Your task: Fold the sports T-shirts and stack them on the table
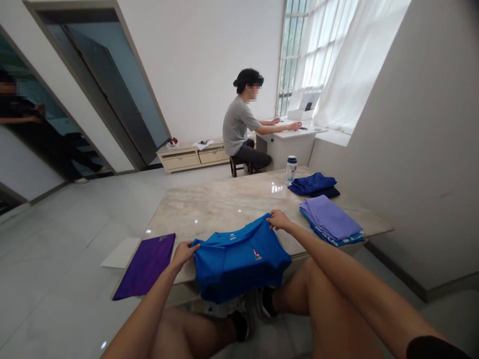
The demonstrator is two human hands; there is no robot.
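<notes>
A bright blue T-shirt with a small logo on the chest is stretched between my hands, its lower part hanging over the table's near edge. My left hand pinches one shoulder of the shirt. At the opposite shoulder, my right hand grips the fabric between thumb and fingers. A folded purple garment lies to the left of my left hand. Beyond my right forearm rests a stack with a folded lilac garment on top and a blue one with white print beneath.
The marble-topped table also bears a water bottle and folded dark blue clothing at its far right. A person in grey sits at a white desk. Another person is at the left doorway. A wall borders the right side.
</notes>
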